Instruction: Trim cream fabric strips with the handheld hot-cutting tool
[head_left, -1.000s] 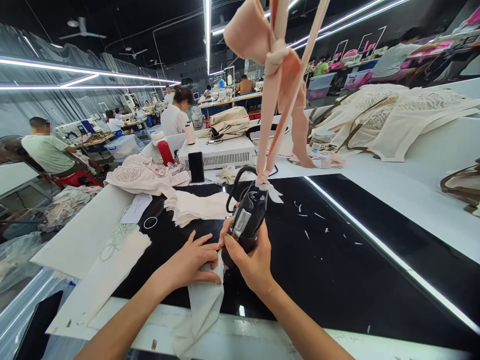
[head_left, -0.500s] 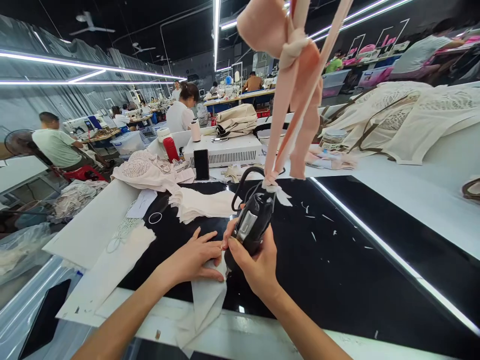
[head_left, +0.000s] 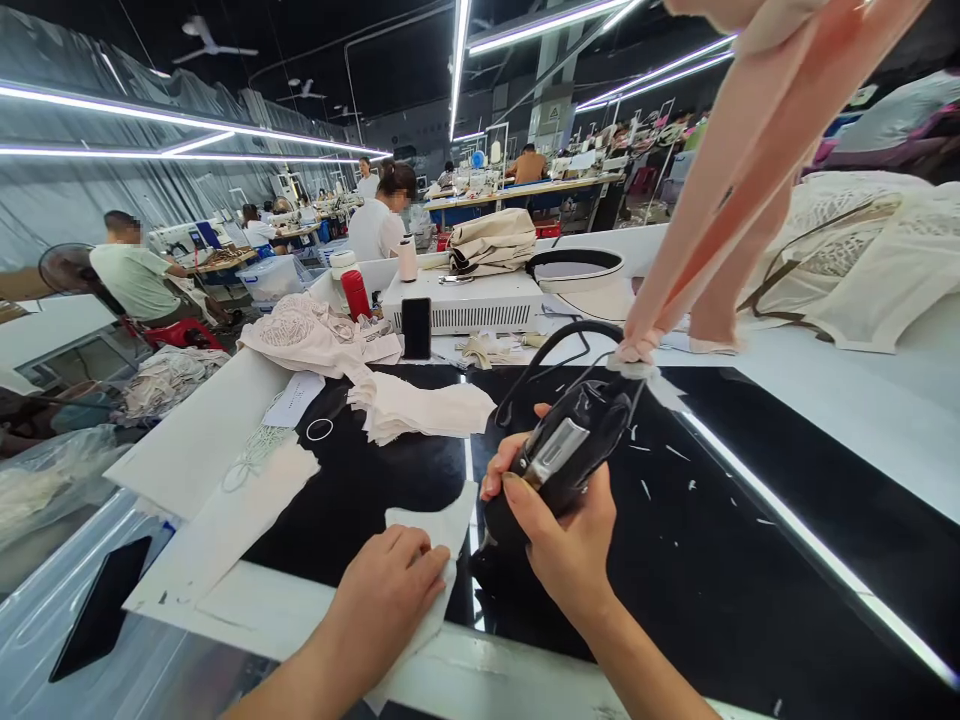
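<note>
As pale cloth piece [head_left: 439, 525] is being drawn nearer front edge [head_left: 495, 650], bottom centre of frame, it is being clamped under curled fingers of left hand [head_left: 386, 590]. Black handheld tool [head_left: 592, 430] is being moved away, right of centre, body firmly wrapped by right hand [head_left: 574, 540]. Narrow gap is being opened between tool and cloth, so cloth is apparently not being worked by tool. Beyond, peach straps [head_left: 697, 220] are being slanted toward upper right; stacked cloth pieces [head_left: 427, 405] are being left untouched, mid-frame.
</note>
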